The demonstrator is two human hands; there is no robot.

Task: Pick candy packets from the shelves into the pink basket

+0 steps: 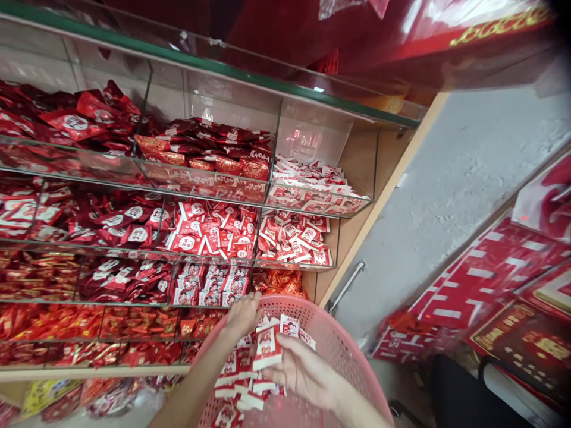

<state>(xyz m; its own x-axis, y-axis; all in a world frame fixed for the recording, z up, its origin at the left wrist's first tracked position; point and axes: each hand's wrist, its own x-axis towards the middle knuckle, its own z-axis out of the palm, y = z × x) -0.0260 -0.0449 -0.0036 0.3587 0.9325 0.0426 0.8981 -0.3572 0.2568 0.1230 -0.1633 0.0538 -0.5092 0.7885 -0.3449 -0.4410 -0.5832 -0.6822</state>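
Observation:
A pink perforated plastic basket point(352, 356) stands below the shelves, with several small red-and-white packets point(238, 380) lying inside. My left hand point(243, 315) is closed over the basket's far-left rim, its fingertips partly hidden. Inside the basket, my right hand point(301, 368) pinches a red-and-white candy packet point(267, 345) between thumb and fingers. More packets lie just behind and below that hand. Right above the basket, a shelf compartment holds orange-red packets point(279, 280), and beside it are red-and-white packets printed with figures point(212, 285).
Glass-fronted shelves point(214, 190) hold rows of red and dark-red packets in divided compartments. A wooden side panel point(379, 202) borders a grey wall point(468, 160). Red printed packaging point(486, 273) leans at the right, near a black object point(459, 392). Bagged goods point(107, 395) lie below the shelves.

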